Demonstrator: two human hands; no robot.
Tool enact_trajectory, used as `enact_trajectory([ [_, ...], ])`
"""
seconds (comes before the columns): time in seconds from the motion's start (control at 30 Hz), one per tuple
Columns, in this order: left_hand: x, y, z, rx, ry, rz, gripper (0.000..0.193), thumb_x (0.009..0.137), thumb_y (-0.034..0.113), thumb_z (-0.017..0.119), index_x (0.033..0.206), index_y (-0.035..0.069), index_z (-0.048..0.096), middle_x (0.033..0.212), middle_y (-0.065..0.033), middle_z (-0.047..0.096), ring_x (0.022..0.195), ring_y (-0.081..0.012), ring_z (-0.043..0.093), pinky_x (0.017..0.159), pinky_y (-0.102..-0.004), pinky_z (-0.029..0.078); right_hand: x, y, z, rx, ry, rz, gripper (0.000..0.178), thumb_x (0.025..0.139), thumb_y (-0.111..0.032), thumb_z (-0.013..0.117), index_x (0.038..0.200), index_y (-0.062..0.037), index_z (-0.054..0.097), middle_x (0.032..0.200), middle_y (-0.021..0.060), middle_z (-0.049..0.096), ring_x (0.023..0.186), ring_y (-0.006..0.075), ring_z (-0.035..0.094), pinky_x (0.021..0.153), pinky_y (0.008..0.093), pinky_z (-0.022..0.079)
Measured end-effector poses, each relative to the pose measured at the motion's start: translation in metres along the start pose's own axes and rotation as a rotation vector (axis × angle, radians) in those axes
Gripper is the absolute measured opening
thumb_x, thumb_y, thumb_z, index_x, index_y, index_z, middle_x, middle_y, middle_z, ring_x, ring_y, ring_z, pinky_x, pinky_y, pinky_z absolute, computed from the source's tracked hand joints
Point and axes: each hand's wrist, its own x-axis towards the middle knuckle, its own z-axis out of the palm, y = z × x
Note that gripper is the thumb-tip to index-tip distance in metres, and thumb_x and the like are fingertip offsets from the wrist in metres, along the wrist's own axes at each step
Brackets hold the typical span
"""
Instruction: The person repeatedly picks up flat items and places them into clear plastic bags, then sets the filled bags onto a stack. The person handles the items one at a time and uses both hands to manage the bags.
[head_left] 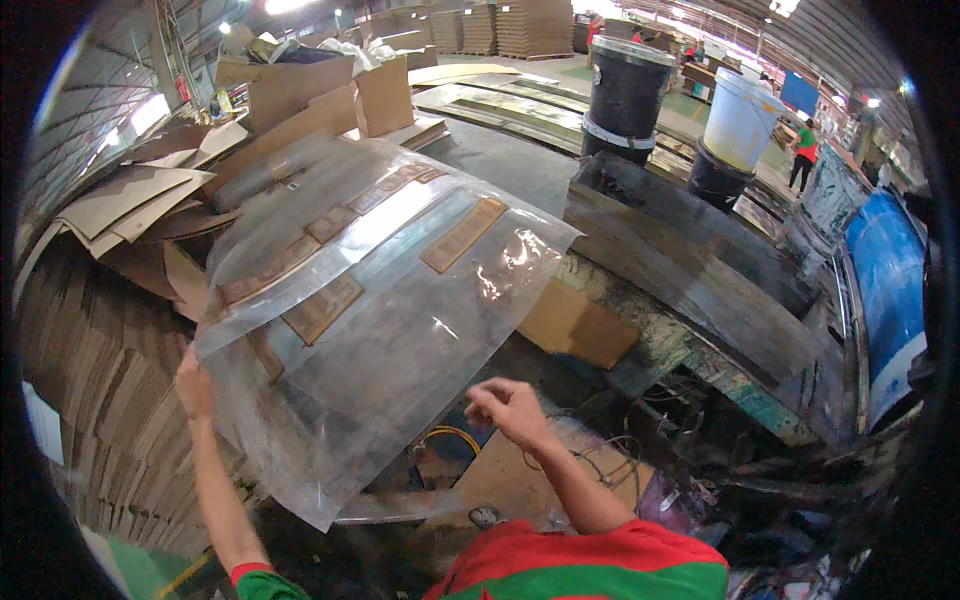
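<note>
Brown rectangular labels (pixel 462 236) sit stuck across the clear plastic sheet (pixel 400 330) — long strips and shorter blocks. Behind it at upper left, open brown cardboard boxes (pixel 330 95) — flaps raised.

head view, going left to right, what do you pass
stacked brown corrugated cardboard sheets → left hand → large clear plastic sheet with brown strips → right hand → dark wooden plank → blue drum

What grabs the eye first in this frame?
The big clear plastic sheet with brown rectangular plates on it fills the centre; the left hand holds its left edge, the right hand is at its lower right. Behind, upper right, stand a black drum and a white bucket.
</note>
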Motion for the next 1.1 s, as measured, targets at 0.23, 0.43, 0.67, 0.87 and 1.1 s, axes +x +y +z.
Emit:
enact_trajectory([
  [0.23, 0.113, 0.038, -0.136, 0.36, 0.051, 0.208, 0.04, 0.088, 0.0, 0.049, 0.126, 0.0, 0.062, 0.103, -0.0199, 0.07, 0.096, -0.0375, 0.067, 0.085, -0.0462, 0.053, 0.085, -0.069, 0.013, -0.046, 0.038, -0.295, 0.045, 0.095, -0.034, 0.066, 0.115, 0.0064, 0.06, 0.097, 0.0119, 0.069, 0.086, 0.0175, 0.065, 0.076, 0.0313, 0.052],
  [0.43, 0.141, 0.031, -0.281, 0.418, 0.145, 0.079, 0.03, 0.094, 0.006, 0.048, 0.12, 0.004, 0.064, 0.1, -0.024, 0.068, 0.092, -0.0423, 0.066, 0.082, -0.0524, 0.053, 0.196, -0.08, 0.069, 0.684, 0.042, 0.195, 0.097, 0.089, -0.053, 0.069, 0.15, 0.0083, 0.025, 0.145, 0.0256, 0.042, 0.127, 0.0411, 0.049, 0.096, 0.0489, 0.051],
  [0.67, 0.004, 0.008, -0.402, 0.413, 0.163, 0.021, 0.033, 0.096, 0.009, 0.049, 0.125, 0.008, 0.063, 0.116, -0.0199, 0.066, 0.101, -0.0402, 0.065, 0.086, -0.0487, 0.052, 0.214, -0.025, 0.158, 0.57, 0.342, -0.118, 0.045, 0.089, -0.024, 0.072, 0.121, 0.005, 0.059, 0.119, 0.0163, 0.064, 0.1, 0.0271, 0.062, 0.086, 0.0418, 0.049],
  [0.87, -0.181, -0.047, -0.516, 0.497, 0.146, -0.228, 0.026, 0.095, 0.013, 0.057, 0.118, 0.007, 0.067, 0.11, -0.019, 0.069, 0.101, -0.0391, 0.065, 0.086, -0.0447, 0.052, 0.129, -0.044, 0.235, -0.283, -0.054, -0.991, 0.033, 0.098, -0.026, 0.059, 0.109, 0.003, 0.069, 0.106, 0.0185, 0.07, 0.104, 0.0303, 0.067, 0.086, 0.038, 0.052],
  [1.1, -0.421, -0.071, -0.682, 0.701, -0.149, -0.647, 0.024, 0.096, 0.017, 0.057, 0.112, 0.004, 0.071, 0.102, -0.018, 0.071, 0.09, -0.0389, 0.067, 0.084, -0.0428, 0.053, -0.003, -0.104, 0.409, -0.441, -0.784, -1.645, 0.047, 0.088, -0.032, 0.07, 0.123, -0.0013, 0.064, 0.126, 0.0168, 0.065, 0.116, 0.0357, 0.062, 0.099, 0.0444, 0.048],
])
